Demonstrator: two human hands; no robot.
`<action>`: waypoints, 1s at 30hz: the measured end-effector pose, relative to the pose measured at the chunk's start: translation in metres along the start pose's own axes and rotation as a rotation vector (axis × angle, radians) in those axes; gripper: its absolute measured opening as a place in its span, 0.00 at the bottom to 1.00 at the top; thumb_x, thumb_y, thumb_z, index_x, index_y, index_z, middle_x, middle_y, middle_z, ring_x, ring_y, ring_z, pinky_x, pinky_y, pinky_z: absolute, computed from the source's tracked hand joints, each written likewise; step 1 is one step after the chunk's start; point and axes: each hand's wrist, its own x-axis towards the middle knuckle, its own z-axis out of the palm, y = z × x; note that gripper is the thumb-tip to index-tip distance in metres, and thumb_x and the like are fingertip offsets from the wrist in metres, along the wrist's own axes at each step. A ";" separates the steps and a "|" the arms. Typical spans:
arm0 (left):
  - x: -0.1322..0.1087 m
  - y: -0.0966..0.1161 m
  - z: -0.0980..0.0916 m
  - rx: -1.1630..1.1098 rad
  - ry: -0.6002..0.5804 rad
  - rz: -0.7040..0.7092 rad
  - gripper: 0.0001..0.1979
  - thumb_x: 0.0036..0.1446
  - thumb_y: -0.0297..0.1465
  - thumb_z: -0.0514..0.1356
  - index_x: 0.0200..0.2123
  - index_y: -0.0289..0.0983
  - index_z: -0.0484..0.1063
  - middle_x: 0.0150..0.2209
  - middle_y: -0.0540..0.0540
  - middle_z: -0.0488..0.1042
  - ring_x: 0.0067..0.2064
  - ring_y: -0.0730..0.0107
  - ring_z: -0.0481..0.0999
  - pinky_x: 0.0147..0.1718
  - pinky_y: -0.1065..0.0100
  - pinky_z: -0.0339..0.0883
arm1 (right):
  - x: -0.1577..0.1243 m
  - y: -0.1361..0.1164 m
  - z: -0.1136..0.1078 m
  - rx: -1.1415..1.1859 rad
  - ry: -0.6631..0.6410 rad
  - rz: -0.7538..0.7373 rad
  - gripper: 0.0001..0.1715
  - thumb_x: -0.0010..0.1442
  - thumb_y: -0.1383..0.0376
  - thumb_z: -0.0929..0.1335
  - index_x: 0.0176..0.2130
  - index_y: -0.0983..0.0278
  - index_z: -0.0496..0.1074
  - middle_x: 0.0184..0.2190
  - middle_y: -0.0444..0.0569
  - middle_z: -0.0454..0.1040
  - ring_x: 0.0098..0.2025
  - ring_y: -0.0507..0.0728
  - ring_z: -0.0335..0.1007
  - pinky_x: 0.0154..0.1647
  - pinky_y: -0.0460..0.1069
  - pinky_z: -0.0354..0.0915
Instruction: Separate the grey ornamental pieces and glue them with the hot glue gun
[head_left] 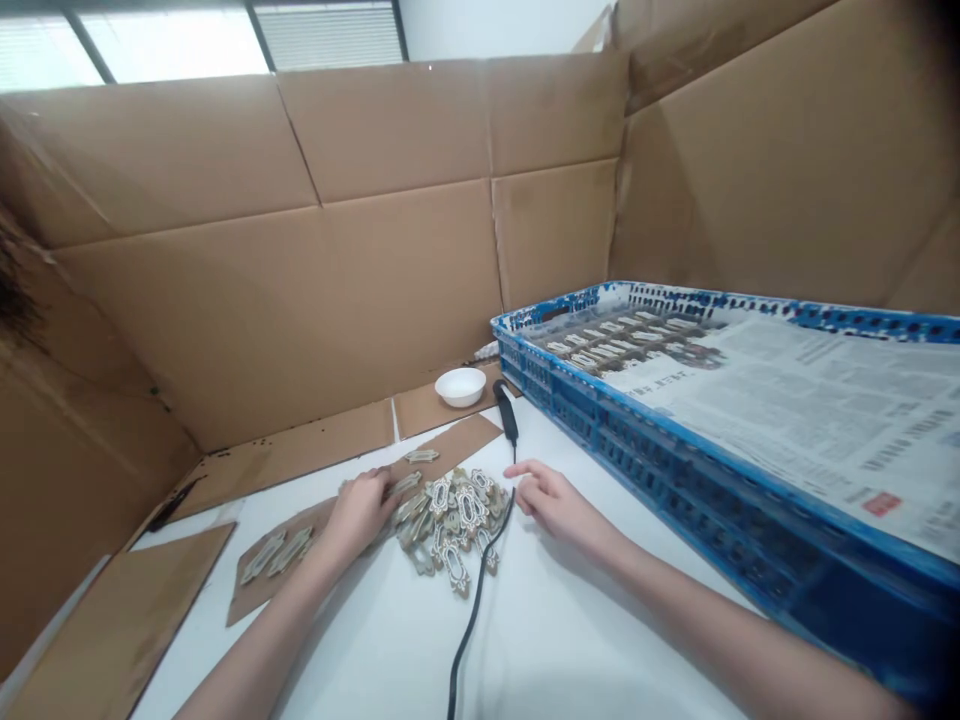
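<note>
A heap of small ornate metal plates (471, 507) with slotted centres lies on the white table. At its left, my left hand (363, 508) rests low over a cardboard strip (472, 442), its fingers curled down and their tips hidden. One ornate plate (406, 484) lies right by its thumb. To the right of the heap is my right hand (553, 502), with the index finger stretched out over a black cable (474, 612) and the other fingers bent. Nothing shows in its grasp. The cable leads up to a black-handled tool (506, 412).
A blue plastic crate (600, 425) fills the right side, lined with newspaper (810, 400) and holding rows of similar plates (622, 340). A white bowl (460, 387) stands at the back. More plates (277, 553) lie on the strip's left end. Cardboard walls (300, 310) surround the table.
</note>
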 end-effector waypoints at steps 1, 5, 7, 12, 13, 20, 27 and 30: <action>0.001 0.000 0.001 0.003 0.005 0.002 0.11 0.52 0.34 0.50 0.33 0.37 0.69 0.35 0.40 0.72 0.38 0.61 0.70 0.36 0.68 0.57 | 0.001 0.001 -0.002 0.009 0.026 -0.011 0.11 0.51 0.68 0.58 0.36 0.65 0.64 0.16 0.37 0.57 0.15 0.47 0.45 0.17 0.43 0.43; 0.002 -0.001 -0.001 -0.001 0.024 -0.005 0.11 0.51 0.34 0.52 0.33 0.36 0.69 0.36 0.40 0.72 0.39 0.60 0.70 0.37 0.68 0.57 | 0.009 0.004 -0.010 -0.014 0.139 0.005 0.04 0.49 0.66 0.61 0.30 0.63 0.59 0.15 0.37 0.62 0.13 0.45 0.45 0.16 0.42 0.41; 0.000 0.002 -0.009 -0.023 0.042 -0.004 0.12 0.51 0.36 0.51 0.35 0.35 0.68 0.37 0.40 0.72 0.40 0.60 0.69 0.36 0.68 0.58 | 0.013 0.005 -0.015 -0.023 0.164 0.016 0.06 0.48 0.64 0.62 0.27 0.63 0.58 0.12 0.36 0.60 0.12 0.45 0.44 0.15 0.42 0.41; -0.011 0.017 -0.037 -0.176 -0.113 0.034 0.16 0.53 0.41 0.47 0.31 0.38 0.69 0.27 0.47 0.72 0.29 0.64 0.69 0.27 0.70 0.57 | 0.022 0.004 -0.027 -0.035 0.223 0.044 0.08 0.47 0.62 0.64 0.23 0.64 0.60 0.11 0.37 0.59 0.11 0.44 0.43 0.14 0.42 0.40; -0.014 0.020 -0.040 -0.194 -0.180 0.046 0.15 0.53 0.40 0.48 0.30 0.39 0.69 0.26 0.47 0.71 0.28 0.64 0.69 0.26 0.70 0.56 | 0.022 0.005 -0.027 -0.033 0.224 0.049 0.08 0.47 0.62 0.63 0.23 0.65 0.60 0.12 0.38 0.61 0.11 0.44 0.43 0.13 0.43 0.40; -0.020 0.029 -0.030 -0.089 -0.240 0.050 0.08 0.46 0.30 0.51 0.21 0.40 0.68 0.25 0.47 0.72 0.28 0.64 0.70 0.25 0.71 0.54 | 0.012 0.001 -0.017 0.020 0.183 0.088 0.06 0.51 0.64 0.61 0.30 0.64 0.56 0.23 0.48 0.74 0.11 0.43 0.42 0.12 0.42 0.39; -0.014 0.027 -0.026 0.056 -0.089 -0.067 0.09 0.49 0.31 0.48 0.22 0.39 0.64 0.21 0.46 0.71 0.24 0.63 0.69 0.21 0.71 0.50 | 0.002 -0.015 -0.021 0.102 0.127 0.042 0.09 0.51 0.62 0.62 0.28 0.64 0.55 0.24 0.48 0.75 0.10 0.42 0.40 0.11 0.42 0.37; -0.020 0.038 -0.034 0.091 0.048 -0.104 0.10 0.54 0.35 0.46 0.28 0.40 0.64 0.22 0.48 0.72 0.25 0.64 0.70 0.21 0.71 0.52 | 0.003 -0.018 -0.024 0.135 0.111 0.047 0.09 0.50 0.62 0.63 0.27 0.65 0.58 0.24 0.48 0.75 0.10 0.42 0.39 0.11 0.42 0.35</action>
